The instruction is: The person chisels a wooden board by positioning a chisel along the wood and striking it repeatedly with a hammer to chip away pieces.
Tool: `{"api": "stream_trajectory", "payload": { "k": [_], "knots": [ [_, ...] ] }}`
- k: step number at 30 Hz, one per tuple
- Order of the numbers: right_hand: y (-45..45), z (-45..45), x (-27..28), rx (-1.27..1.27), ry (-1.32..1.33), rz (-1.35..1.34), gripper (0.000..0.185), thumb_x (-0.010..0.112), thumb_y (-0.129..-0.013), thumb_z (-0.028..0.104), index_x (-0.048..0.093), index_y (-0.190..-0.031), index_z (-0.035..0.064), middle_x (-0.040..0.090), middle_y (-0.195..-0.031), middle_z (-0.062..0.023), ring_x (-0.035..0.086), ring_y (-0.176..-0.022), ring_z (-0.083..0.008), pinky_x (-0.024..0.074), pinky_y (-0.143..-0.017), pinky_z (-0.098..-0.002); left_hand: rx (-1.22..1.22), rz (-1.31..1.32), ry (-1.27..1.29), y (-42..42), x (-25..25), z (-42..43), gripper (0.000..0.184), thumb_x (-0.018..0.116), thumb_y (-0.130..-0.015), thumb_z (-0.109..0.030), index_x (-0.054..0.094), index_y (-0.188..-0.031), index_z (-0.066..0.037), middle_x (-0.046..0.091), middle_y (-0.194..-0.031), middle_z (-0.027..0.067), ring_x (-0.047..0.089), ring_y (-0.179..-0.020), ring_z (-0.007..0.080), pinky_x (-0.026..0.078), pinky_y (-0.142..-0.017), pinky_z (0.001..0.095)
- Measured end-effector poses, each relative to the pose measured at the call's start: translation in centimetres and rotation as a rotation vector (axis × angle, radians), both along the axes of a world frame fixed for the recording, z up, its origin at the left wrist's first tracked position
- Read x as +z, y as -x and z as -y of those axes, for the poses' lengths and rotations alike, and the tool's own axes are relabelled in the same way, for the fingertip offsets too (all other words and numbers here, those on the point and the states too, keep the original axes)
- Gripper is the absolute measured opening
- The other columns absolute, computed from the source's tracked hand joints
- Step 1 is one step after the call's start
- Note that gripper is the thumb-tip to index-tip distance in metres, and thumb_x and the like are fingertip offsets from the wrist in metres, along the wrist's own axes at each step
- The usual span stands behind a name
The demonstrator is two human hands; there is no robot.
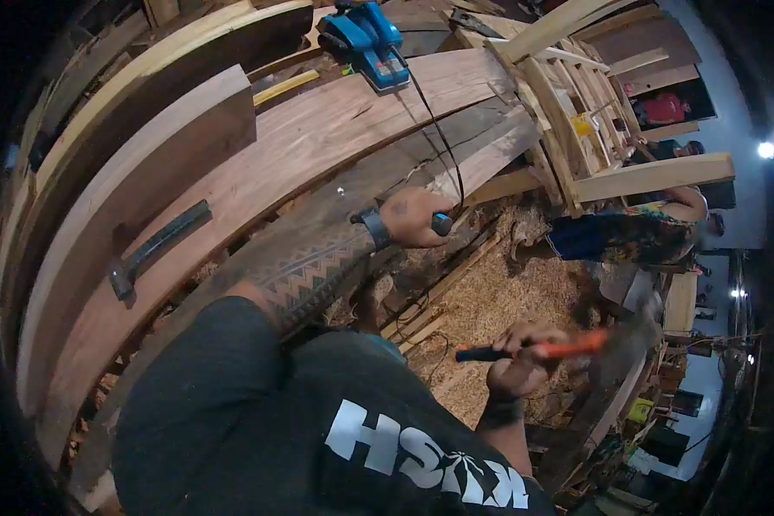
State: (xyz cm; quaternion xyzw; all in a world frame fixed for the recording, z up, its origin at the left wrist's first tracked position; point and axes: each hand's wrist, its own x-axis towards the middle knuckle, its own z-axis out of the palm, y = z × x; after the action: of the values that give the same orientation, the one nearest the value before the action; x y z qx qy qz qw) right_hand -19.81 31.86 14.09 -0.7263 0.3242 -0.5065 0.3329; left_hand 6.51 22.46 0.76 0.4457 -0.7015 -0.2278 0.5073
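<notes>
Left hand (pixel 411 218) grips a blue-ended handle (pixel 441 224) — right hand (pixel 525 357), an orange-and-black tool (pixel 579 345) (far end blurred).

Blurred orange-and-black hammer (pixel 574 346), apparently, over shavings (pixel 525 288), apart from blue-black handle (pixel 441 224)

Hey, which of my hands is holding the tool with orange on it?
Your right hand, gripping the orange-and-dark tool. Your left hand, with a dark band at its wrist, holds a blue-and-black object instead.
</notes>
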Motion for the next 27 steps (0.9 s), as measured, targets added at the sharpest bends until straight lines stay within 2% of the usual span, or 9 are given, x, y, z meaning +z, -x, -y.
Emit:
{"api": "stream_trajectory", "payload": {
  "k": [1, 5, 11, 15, 17, 19, 21, 23, 27],
  "knots": [
    [-2.2, -0.7, 0.6, 0.096, -0.124, 0.362, 0.028, 0.063, -0.097, 0.035, 0.051, -0.097, 0.0096, 0.057, -0.079, -0.0052, 0.056, -0.064, -0.0164, 0.0530, -0.052, -0.0323, 0.019, 0.007, 0.021, -0.1, 0.0, 0.0, 0.032, 0.077, -0.070, -0.029, 0.056, -0.081, -0.008, 0.058, -0.075, 0.0182, 0.059, -0.076, 0.0439, 0.044, -0.064, 0.0514],
    [-3.6, 1.1, -7.3, -0.050, -0.435, -1.127, 0.026, 0.056, -0.100, 0.028, 0.055, -0.112, 0.0052, 0.066, -0.096, -0.0217, 0.063, -0.081, -0.0400, 0.0520, -0.074, -0.0446, 0.003, 0.089, -0.089, 0.7, -1.1, 0.1, 0.029, 0.077, -0.070, -0.027, 0.058, -0.082, -0.007, 0.060, -0.076, 0.0186, 0.060, -0.078, 0.0444, 0.045, -0.065, 0.0517],
    [2.1, -0.4, -8.3, -0.051, -0.087, -0.753, 0.023, 0.055, -0.101, 0.024, 0.054, -0.112, 0.0038, 0.059, -0.084, -0.0168, 0.059, -0.071, -0.0343, 0.0509, -0.068, -0.0385, 0.035, 0.152, 0.002, 1.3, -0.6, -0.5, 0.031, 0.075, -0.069, -0.032, 0.062, -0.084, -0.008, 0.066, -0.081, 0.0170, 0.065, -0.081, 0.0407, 0.051, -0.069, 0.0505],
    [3.3, 0.1, -4.5, 0.008, -0.578, 0.191, 0.015, 0.052, -0.106, 0.023, 0.047, -0.113, 0.0108, 0.048, -0.077, -0.0017, 0.050, -0.067, -0.0114, 0.0494, -0.056, -0.0248, 0.003, 0.170, -0.035, 1.3, -0.8, -0.1, 0.031, 0.074, -0.068, -0.031, 0.064, -0.087, -0.008, 0.066, -0.081, 0.0174, 0.064, -0.081, 0.0410, 0.051, -0.070, 0.0508],
    [1.4, 0.4, -3.7, 0.040, -0.355, 0.263, 0.017, 0.054, -0.105, 0.027, 0.049, -0.108, 0.0107, 0.048, -0.075, -0.0018, 0.050, -0.063, -0.0122, 0.0485, -0.054, -0.0266, 0.019, 0.170, -0.010, 1.2, -0.9, -0.2, 0.032, 0.075, -0.068, -0.030, 0.064, -0.088, -0.008, 0.064, -0.081, 0.0182, 0.063, -0.081, 0.0422, 0.050, -0.069, 0.0508],
    [2.2, 0.2, -8.9, -0.012, -1.008, 0.495, 0.023, 0.057, -0.102, 0.030, 0.052, -0.105, 0.0076, 0.051, -0.076, -0.0033, 0.051, -0.061, -0.0140, 0.0480, -0.055, -0.0328, 0.040, 0.168, 0.044, 1.3, -0.9, -0.2, 0.032, 0.076, -0.068, -0.028, 0.062, -0.089, -0.008, 0.062, -0.080, 0.0196, 0.060, -0.080, 0.0444, 0.047, -0.067, 0.0507],
    [2.5, -0.9, -13.1, -0.019, -1.048, 0.162, 0.030, 0.058, -0.101, 0.035, 0.055, -0.104, 0.0052, 0.054, -0.076, -0.0050, 0.053, -0.060, -0.0161, 0.0481, -0.057, -0.0377, -0.036, 0.214, -0.041, 1.0, -1.7, -0.2, 0.035, 0.077, -0.067, -0.028, 0.062, -0.091, -0.007, 0.062, -0.083, 0.0198, 0.060, -0.083, 0.0446, 0.048, -0.069, 0.0508],
    [1.4, -1.4, -14.8, 0.022, -0.389, -0.675, 0.037, 0.056, -0.102, 0.040, 0.058, -0.104, 0.0033, 0.056, -0.077, -0.0067, 0.055, -0.062, -0.0187, 0.0490, -0.060, -0.0412, -0.083, 0.239, -0.087, 1.0, -1.3, 0.1, 0.038, 0.078, -0.066, -0.028, 0.063, -0.093, -0.007, 0.063, -0.084, 0.0198, 0.060, -0.085, 0.0448, 0.048, -0.071, 0.0511],
    [4.8, -4.6, -14.5, 0.017, -0.900, -0.647, 0.039, 0.051, -0.104, 0.041, 0.055, -0.109, 0.0023, 0.059, -0.077, -0.0121, 0.060, -0.072, -0.0281, 0.0468, -0.066, -0.0405, -0.081, 0.227, -0.009, 1.6, -2.2, -0.4, 0.034, 0.075, -0.067, -0.025, 0.065, -0.094, -0.006, 0.065, -0.083, 0.0184, 0.063, -0.083, 0.0429, 0.051, -0.072, 0.0507]
  ]
}}
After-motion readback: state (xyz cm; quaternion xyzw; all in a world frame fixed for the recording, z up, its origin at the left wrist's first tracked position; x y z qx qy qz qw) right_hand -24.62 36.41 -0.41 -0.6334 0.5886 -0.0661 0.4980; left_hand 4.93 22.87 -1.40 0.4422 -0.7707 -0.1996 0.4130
